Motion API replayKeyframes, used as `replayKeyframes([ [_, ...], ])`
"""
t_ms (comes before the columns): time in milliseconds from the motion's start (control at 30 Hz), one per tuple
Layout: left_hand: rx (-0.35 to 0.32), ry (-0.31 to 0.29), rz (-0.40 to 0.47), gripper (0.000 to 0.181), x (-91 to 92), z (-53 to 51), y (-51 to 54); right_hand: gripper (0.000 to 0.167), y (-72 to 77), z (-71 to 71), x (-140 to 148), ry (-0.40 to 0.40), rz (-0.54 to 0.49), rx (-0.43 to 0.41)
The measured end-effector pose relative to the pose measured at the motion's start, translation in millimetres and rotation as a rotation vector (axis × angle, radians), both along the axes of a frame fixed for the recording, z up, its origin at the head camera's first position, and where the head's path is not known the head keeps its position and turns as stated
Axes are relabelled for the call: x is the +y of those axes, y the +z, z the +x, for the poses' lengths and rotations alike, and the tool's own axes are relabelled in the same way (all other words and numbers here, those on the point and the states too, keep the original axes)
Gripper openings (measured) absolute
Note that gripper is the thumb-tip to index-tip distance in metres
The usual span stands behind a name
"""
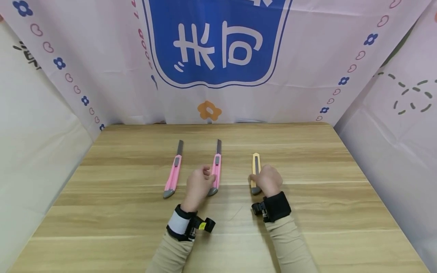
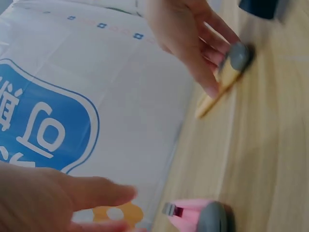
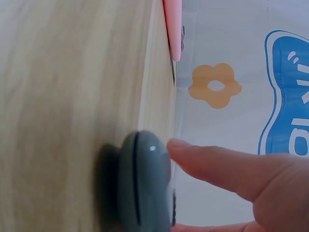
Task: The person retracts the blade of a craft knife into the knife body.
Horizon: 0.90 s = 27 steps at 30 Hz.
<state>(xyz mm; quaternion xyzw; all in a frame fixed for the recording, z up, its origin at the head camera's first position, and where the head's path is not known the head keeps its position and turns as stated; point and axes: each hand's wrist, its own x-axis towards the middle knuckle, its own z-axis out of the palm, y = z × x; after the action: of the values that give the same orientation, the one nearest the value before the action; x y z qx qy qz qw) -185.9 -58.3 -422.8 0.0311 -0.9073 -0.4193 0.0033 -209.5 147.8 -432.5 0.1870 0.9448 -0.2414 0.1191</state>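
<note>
In the head view a pink utility knife lies in the middle with its blade extended. My left hand is over its lower left side, the thumb across its handle and the fingers apart. The left wrist view shows that thumb clear of the knife's grey end. To the right lies a yellow utility knife, no blade visible. My right hand straddles its lower half, thumb to the left and fingers to the right; whether they touch it is unclear. The right wrist view shows its grey end near the thumb.
Another pink utility knife, blade out, lies left of my left hand. The wooden table ends at a printed cloth hanging behind it. Cloth also hangs along both sides.
</note>
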Motion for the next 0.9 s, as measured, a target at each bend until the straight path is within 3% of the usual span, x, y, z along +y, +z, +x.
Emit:
replayKeyframes([
  [100, -0.038, -0.024, -0.136, 0.050, -0.6, -0.9, -1.9, 0.050, 1.2, -0.6, 0.7, -0.003, -0.003, -0.006],
  [200, -0.104, -0.049, -0.210, 0.059, -0.7, -1.4, -4.7, 0.054, 2.5, -1.2, 1.9, -0.010, 0.006, -0.005],
  [300, -0.163, -0.057, -0.212, 0.056, -0.4, -1.9, -8.7, 0.056, 4.1, -0.9, 3.6, -0.026, 0.016, 0.023],
  [433, -0.190, -0.056, -0.201, 0.044, 0.3, -2.4, -13.5, 0.058, 7.2, 1.3, 6.0, -0.043, 0.000, 0.074],
  [900, -0.154, -0.042, -0.206, 0.032, 2.3, -1.8, -19.2, 0.059, 15.0, 6.7, 7.7, 0.014, -0.070, 0.134],
])
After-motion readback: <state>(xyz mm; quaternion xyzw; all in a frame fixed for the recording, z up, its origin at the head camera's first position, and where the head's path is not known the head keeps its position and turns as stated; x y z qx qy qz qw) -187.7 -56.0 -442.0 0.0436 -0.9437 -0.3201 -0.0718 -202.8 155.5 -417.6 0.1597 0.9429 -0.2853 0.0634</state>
